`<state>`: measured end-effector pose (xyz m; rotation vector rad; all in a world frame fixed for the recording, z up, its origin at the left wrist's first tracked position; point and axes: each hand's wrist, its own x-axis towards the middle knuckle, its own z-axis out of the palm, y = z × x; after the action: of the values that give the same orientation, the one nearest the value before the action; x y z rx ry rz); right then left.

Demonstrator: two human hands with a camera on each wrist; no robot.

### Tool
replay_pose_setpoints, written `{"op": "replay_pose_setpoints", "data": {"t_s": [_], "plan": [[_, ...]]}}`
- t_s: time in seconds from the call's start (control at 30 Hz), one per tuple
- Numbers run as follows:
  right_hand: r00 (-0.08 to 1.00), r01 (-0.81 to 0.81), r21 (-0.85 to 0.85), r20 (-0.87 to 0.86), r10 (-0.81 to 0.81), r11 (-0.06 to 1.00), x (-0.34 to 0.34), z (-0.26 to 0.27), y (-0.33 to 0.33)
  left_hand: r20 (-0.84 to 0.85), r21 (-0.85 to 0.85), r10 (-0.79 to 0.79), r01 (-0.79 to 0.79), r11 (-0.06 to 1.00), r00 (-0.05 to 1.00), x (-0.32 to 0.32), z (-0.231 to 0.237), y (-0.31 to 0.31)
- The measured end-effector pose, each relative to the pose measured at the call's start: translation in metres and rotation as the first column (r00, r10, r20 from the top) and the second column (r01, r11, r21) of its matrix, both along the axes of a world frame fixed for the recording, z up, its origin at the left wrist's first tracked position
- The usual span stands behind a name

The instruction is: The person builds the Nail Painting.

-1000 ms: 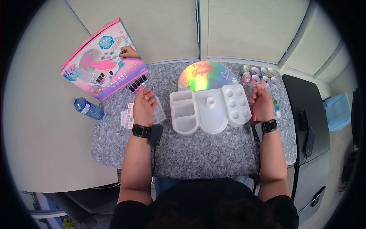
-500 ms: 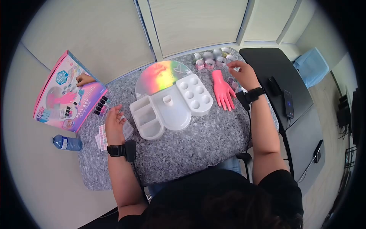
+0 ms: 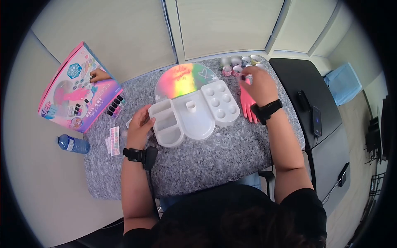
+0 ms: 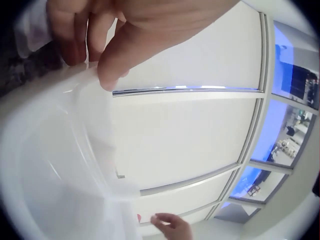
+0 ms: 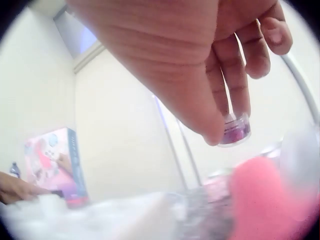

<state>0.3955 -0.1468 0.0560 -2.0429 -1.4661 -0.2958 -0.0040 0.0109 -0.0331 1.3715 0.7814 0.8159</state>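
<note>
Right of the white plastic lobed tray (image 3: 199,126), the right hand (image 3: 261,86) pinches a small round clear pot (image 5: 236,133) with purple contents, thumb and fingertips barely parted; the left hand (image 3: 138,129), farther from the pot, grips the tray's left rim.

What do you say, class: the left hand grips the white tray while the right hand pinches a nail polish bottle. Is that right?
Not quite: the right hand pinches a small clear tub, not a nail polish bottle, as the right wrist view shows. The left hand does grip the white tray.
</note>
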Motion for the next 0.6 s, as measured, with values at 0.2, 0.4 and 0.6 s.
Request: {"op": "replay_pose_setpoints", "data": {"t_s": [0.2,0.4,0.6], "plan": [[0.970,-0.243,-0.177,-0.052,0.237,0.954,-0.062,-0.008,0.030,-0.079,0.065,-0.013,0.018,0.998,0.997,0.003,0.010,-0.003],[0.973,-0.227,-0.176,-0.079,0.216,0.958,-0.062,-0.022,0.042,-0.061,0.046,-0.007,0.010,0.999,0.998,0.003,0.009,-0.002],[0.953,-0.302,-0.192,-0.079,0.292,0.934,-0.053,-0.028,0.042,-0.119,0.101,0.008,0.004,0.995,0.993,0.002,0.013,-0.004]]}}
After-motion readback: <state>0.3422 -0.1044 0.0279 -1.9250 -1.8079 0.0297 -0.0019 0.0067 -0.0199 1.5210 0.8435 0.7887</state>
